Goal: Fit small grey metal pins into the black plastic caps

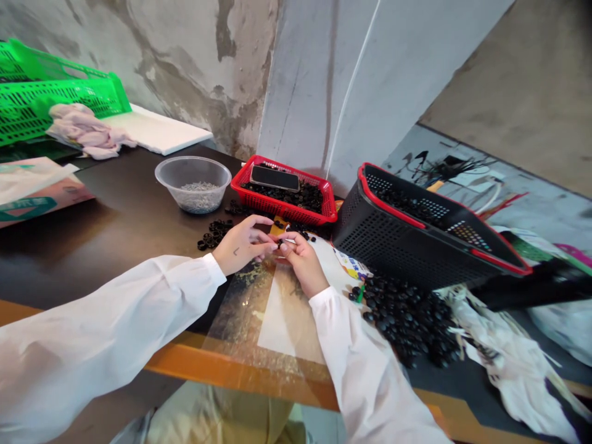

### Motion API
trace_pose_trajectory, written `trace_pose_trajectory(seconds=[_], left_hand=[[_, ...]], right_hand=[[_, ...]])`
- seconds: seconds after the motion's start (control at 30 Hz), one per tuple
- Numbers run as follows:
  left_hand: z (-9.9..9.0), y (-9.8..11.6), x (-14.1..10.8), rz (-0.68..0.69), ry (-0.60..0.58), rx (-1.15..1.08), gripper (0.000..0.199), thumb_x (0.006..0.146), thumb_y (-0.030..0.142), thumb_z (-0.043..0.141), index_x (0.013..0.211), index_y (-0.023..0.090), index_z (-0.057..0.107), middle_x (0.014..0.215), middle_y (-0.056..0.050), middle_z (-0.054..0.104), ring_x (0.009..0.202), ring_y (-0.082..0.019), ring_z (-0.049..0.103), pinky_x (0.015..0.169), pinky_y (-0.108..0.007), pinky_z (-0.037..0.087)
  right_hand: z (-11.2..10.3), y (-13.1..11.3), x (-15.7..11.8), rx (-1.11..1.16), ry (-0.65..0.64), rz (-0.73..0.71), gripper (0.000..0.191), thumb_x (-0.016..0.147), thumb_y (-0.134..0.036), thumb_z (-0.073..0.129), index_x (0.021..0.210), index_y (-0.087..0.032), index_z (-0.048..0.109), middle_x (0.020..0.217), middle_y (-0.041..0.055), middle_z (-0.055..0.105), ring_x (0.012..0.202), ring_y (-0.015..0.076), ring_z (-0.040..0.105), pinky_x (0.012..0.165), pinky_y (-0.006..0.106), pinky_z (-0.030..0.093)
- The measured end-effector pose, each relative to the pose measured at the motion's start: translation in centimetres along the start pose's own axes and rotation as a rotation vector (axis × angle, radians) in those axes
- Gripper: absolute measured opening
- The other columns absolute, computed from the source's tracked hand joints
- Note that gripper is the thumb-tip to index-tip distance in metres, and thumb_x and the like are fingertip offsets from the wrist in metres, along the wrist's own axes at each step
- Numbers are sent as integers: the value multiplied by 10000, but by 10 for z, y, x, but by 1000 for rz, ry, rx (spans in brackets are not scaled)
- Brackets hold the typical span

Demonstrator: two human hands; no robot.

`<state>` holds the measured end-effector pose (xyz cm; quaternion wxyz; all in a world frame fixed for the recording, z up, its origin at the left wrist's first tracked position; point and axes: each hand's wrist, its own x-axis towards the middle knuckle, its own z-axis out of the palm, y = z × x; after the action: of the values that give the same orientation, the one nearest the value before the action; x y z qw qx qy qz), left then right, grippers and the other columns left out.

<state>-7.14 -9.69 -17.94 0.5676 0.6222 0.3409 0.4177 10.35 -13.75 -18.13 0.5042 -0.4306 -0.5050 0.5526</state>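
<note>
My left hand [244, 245] and my right hand [305, 264] meet above the middle of the table. Between the fingertips of both is a small black part [279, 243], mostly hidden by the fingers. Thumb and finger are pinched on each hand. Just behind the left hand lies a cluster of small black ring-like parts [215, 234]. Beyond the hands stands a red basket [282, 209] of black parts, with a phone [274, 178] lying on top. To its left, a clear plastic bowl [193, 168] holds many small silvery pieces.
A heap of black parts [411, 317] lies right of my right forearm, below a tall black basket [388, 240] with a red rim. White cloth [513, 364] is at far right. Leftward are a tissue box [41, 191], a pink cloth [87, 131] and a green crate [92, 95].
</note>
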Motion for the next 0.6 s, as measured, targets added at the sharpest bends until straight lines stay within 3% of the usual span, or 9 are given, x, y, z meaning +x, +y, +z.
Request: trace_pose_trajectory(seconds=[0.17, 0.43, 0.6], left_hand=[[1, 0, 0, 4, 10, -45, 558, 730, 249, 796, 1192, 168, 492, 742, -1, 696, 528, -97, 594, 496, -202, 511], [-1, -1, -1, 49, 17, 60, 558, 744, 280, 783, 1216, 187, 500, 761, -5, 697, 566, -117, 621, 528, -226, 534], [-2, 2, -2, 97, 20, 97, 543, 760, 294, 768, 1219, 183, 500, 784, -27, 715, 585, -130, 641, 533, -227, 529]], right_hand=[[0, -1, 0, 10, -14, 23, 366, 764, -486, 761, 988, -261, 579, 1058, 9, 756, 858, 183, 737, 684, 270, 580], [1, -4, -1, -95, 33, -10, 219, 787, -380, 721, 932, -258, 610, 1023, 8, 758, 828, 182, 737, 709, 294, 572], [0, -4, -1, -63, 24, 16, 278, 741, -394, 764, 896, -254, 581, 867, -12, 756, 729, 173, 733, 692, 294, 564]])
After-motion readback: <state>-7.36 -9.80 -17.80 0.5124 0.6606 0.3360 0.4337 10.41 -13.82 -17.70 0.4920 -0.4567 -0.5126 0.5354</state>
